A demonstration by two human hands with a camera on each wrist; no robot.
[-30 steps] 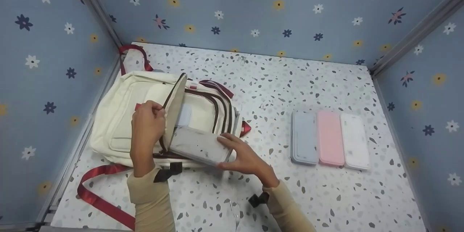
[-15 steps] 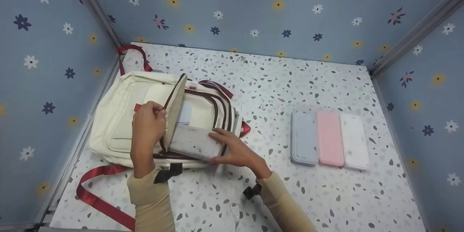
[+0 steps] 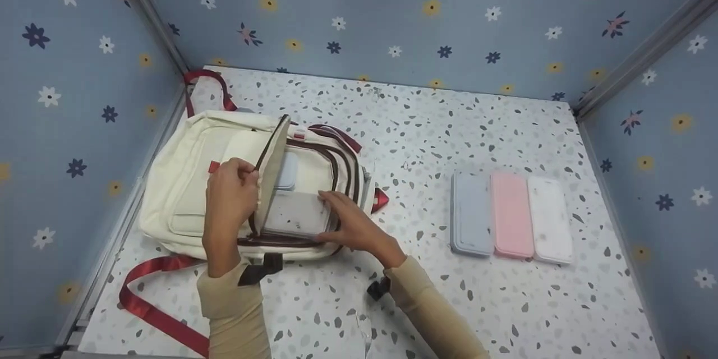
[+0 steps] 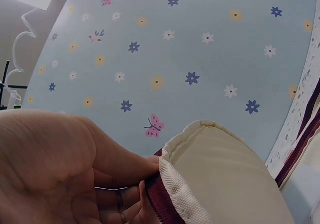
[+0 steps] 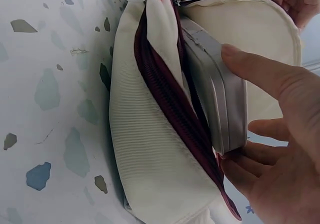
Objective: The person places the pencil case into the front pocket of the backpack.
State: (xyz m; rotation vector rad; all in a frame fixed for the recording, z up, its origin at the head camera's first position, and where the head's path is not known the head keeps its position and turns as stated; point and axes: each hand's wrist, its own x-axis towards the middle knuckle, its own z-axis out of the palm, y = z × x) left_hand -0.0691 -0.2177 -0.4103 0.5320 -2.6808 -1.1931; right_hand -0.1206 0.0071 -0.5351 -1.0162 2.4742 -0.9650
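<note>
At the backpack (image 3: 168, 185), my left hand (image 3: 230, 196) pinches the flap (image 3: 274, 164), apparently to hold it open, while my right hand (image 3: 358, 225) grips the gray case (image 3: 294, 215), likely to steady it.

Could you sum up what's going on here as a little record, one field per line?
Backpack: cream, lying on a speckled table, pocket open
Left hand: pinches the edge of the pocket's flap
Right hand: holds a grey case, partly inside the pocket
Also in pocket: light blue item, partly hidden
Beside the backpack: blue case, pink case, white case, in a row
</note>
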